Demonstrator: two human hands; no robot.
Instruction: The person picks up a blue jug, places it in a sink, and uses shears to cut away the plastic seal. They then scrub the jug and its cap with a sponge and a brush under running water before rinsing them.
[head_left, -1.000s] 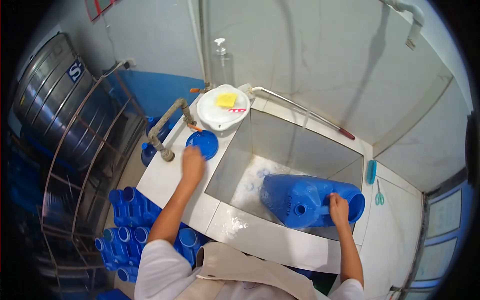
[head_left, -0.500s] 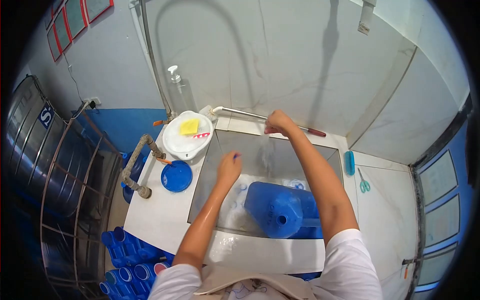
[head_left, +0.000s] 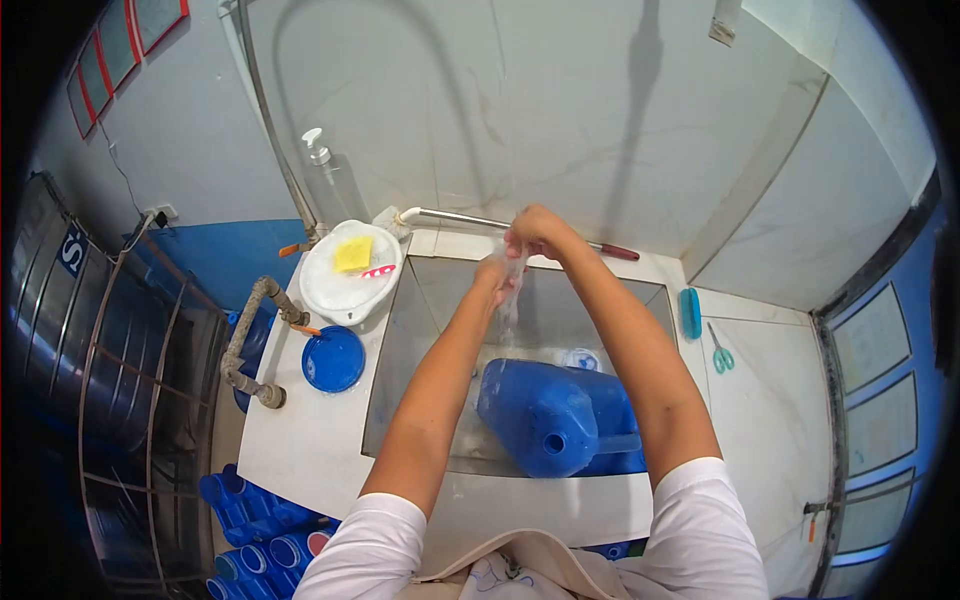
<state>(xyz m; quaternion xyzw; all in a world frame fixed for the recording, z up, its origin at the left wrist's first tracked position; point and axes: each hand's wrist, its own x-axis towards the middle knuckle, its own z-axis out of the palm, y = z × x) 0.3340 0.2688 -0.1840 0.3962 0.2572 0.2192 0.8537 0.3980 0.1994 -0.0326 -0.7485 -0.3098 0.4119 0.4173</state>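
Observation:
My left hand [head_left: 494, 277] and my right hand [head_left: 537, 230] are close together over the back of the sink [head_left: 428, 290], in a falling stream of water [head_left: 510, 325]. The fingers of both are curled; water and the hands themselves hide whatever may be in them. Below, a large blue water jug [head_left: 545, 410] lies in the sink with its small round opening toward me, its surface wet. A whitish-blue round piece [head_left: 580, 358] shows behind it.
A white basin [head_left: 345, 300] of suds holds a yellow sponge [head_left: 353, 254] on the left counter. Near it are a blue lid [head_left: 333, 359], a pump bottle [head_left: 330, 180] and a pipe [head_left: 245, 345]. A long-handled brush [head_left: 465, 218] lies behind the sink; scissors [head_left: 720, 355] lie right.
My left hand has moved up and away from me, joining my right hand under the water. The right has shifted slightly left. A small blue bit seen at the left hand is now hidden.

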